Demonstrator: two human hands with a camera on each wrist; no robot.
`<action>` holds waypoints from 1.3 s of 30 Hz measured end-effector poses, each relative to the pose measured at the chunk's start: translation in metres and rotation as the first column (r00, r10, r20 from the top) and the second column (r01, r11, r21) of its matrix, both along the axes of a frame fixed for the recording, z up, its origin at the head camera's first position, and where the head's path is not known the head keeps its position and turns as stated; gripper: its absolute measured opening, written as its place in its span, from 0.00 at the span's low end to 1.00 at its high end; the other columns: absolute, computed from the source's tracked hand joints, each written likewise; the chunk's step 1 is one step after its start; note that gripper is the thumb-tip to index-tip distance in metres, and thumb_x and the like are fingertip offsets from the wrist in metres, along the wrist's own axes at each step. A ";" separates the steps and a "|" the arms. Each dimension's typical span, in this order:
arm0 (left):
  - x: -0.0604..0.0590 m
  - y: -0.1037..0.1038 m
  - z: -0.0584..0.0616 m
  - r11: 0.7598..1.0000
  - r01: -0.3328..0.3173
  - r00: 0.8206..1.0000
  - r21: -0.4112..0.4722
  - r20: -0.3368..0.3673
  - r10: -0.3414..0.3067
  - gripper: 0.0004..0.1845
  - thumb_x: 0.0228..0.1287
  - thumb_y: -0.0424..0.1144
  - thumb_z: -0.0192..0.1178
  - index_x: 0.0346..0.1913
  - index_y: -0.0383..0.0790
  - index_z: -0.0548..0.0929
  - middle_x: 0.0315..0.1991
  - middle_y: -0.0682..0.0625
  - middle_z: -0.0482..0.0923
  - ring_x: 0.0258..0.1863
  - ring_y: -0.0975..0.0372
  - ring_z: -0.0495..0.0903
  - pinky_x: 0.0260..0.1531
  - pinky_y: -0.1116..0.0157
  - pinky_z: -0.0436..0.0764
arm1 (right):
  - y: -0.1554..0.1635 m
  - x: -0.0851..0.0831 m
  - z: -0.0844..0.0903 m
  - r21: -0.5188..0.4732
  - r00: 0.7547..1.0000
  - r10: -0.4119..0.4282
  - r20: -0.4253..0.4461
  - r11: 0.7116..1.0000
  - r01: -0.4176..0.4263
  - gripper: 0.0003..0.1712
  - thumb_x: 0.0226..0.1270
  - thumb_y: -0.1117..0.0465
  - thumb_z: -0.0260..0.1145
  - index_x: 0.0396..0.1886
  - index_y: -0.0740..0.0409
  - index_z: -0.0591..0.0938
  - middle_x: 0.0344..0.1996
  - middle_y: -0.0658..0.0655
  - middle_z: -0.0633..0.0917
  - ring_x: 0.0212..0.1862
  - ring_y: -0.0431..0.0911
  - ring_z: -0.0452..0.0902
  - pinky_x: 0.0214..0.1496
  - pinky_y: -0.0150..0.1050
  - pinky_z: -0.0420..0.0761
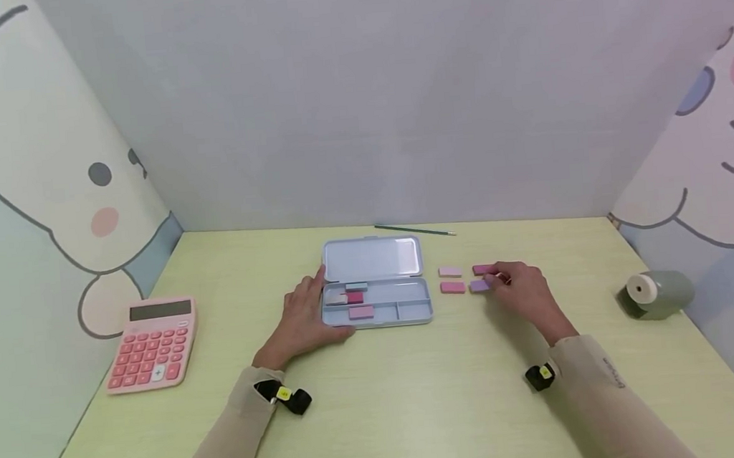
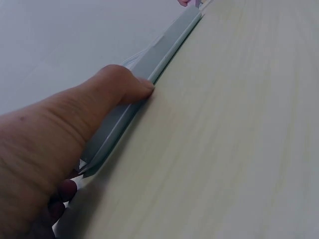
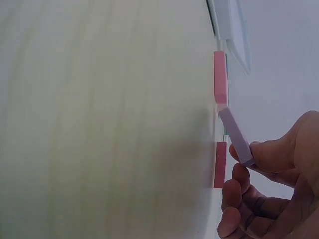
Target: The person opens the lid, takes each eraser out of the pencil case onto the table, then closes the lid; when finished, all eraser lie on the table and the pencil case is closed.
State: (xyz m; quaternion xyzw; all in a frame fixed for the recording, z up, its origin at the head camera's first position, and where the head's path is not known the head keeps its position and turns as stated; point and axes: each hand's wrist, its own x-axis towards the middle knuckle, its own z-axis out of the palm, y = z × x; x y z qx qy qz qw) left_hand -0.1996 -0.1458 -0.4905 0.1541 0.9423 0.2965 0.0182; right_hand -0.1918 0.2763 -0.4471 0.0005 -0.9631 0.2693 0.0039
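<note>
A pale blue pencil case lies with its lid up on the table. Inside it are a blue-grey eraser, a white and crimson eraser and a pink eraser. My left hand grips the case's near left corner, thumb against the front wall and fingers at the left end. To the right of the case, my right hand pinches a purple eraser, tilted, between thumb and fingers. Beside it lie a pink eraser, a pale pink eraser and a magenta eraser.
Behind the case lies a dark green pencil. A pink calculator rests at the table's left side, and a grey-green pencil sharpener stands near the right edge. Printed panels and a pale backdrop border the table.
</note>
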 end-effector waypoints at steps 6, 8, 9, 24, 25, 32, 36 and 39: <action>-0.001 0.000 -0.001 1.000 0.001 1.000 -0.009 -0.007 -0.001 0.72 0.48 0.64 0.79 0.88 0.40 0.48 0.70 0.38 0.70 0.66 0.46 0.72 0.74 0.39 0.63 | 0.009 -0.003 -0.002 0.030 1.000 -0.014 0.009 0.999 0.013 0.16 0.82 0.54 0.62 0.54 0.59 0.89 0.48 0.69 0.89 0.43 0.57 0.82 0.39 0.43 0.75; -0.001 0.000 -0.002 1.000 0.000 1.000 -0.010 -0.006 0.000 0.72 0.48 0.64 0.79 0.88 0.40 0.48 0.70 0.37 0.70 0.66 0.45 0.72 0.74 0.38 0.63 | 0.009 -0.003 0.000 0.037 1.000 -0.003 0.013 0.999 0.002 0.16 0.81 0.53 0.63 0.54 0.58 0.89 0.50 0.69 0.89 0.46 0.58 0.84 0.41 0.44 0.77; -0.001 0.000 -0.002 1.000 0.000 1.000 -0.011 -0.004 0.000 0.72 0.48 0.64 0.79 0.88 0.40 0.48 0.71 0.37 0.70 0.66 0.45 0.72 0.74 0.38 0.63 | 0.009 -0.003 0.001 0.038 1.000 0.007 0.018 0.999 -0.008 0.16 0.80 0.52 0.65 0.53 0.58 0.89 0.50 0.69 0.89 0.46 0.59 0.83 0.41 0.44 0.77; -0.001 -0.001 -0.001 1.000 0.004 1.000 -0.009 -0.014 -0.004 0.72 0.48 0.64 0.79 0.88 0.39 0.48 0.71 0.37 0.70 0.66 0.46 0.71 0.72 0.40 0.64 | 0.014 -0.003 -0.001 0.037 0.995 0.094 0.038 0.995 -0.095 0.08 0.73 0.62 0.72 0.49 0.57 0.90 0.50 0.68 0.88 0.46 0.58 0.84 0.44 0.48 0.83; -0.001 -0.001 -0.002 1.000 0.005 1.000 -0.008 -0.018 -0.005 0.72 0.48 0.64 0.79 0.88 0.39 0.48 0.71 0.37 0.70 0.66 0.46 0.72 0.72 0.40 0.64 | 0.014 -0.003 0.000 0.034 0.995 0.096 0.033 0.995 -0.097 0.08 0.73 0.63 0.72 0.48 0.57 0.90 0.50 0.68 0.88 0.46 0.58 0.84 0.44 0.48 0.83; -0.001 0.000 -0.002 1.000 0.001 1.000 -0.009 -0.014 -0.001 0.72 0.47 0.64 0.80 0.88 0.39 0.48 0.70 0.38 0.70 0.65 0.46 0.72 0.71 0.40 0.64 | 0.017 -0.006 -0.002 0.020 0.993 0.118 0.017 0.993 -0.118 0.09 0.70 0.64 0.75 0.48 0.58 0.91 0.48 0.67 0.89 0.45 0.59 0.84 0.43 0.48 0.83; -0.001 0.000 -0.001 1.000 0.001 1.000 -0.009 -0.010 -0.001 0.72 0.47 0.64 0.80 0.88 0.39 0.48 0.70 0.38 0.70 0.64 0.46 0.72 0.70 0.41 0.64 | 0.016 -0.007 -0.001 0.023 0.992 0.121 0.022 0.992 -0.122 0.09 0.71 0.61 0.75 0.48 0.58 0.91 0.47 0.67 0.89 0.44 0.57 0.84 0.42 0.43 0.81; 0.000 0.000 0.000 1.000 0.001 1.000 -0.007 -0.007 -0.001 0.72 0.47 0.64 0.80 0.88 0.39 0.49 0.70 0.38 0.70 0.64 0.46 0.72 0.70 0.42 0.64 | 0.010 -0.008 0.002 0.022 0.992 0.126 0.007 0.992 -0.126 0.11 0.72 0.59 0.75 0.50 0.58 0.91 0.47 0.66 0.89 0.44 0.56 0.84 0.44 0.44 0.81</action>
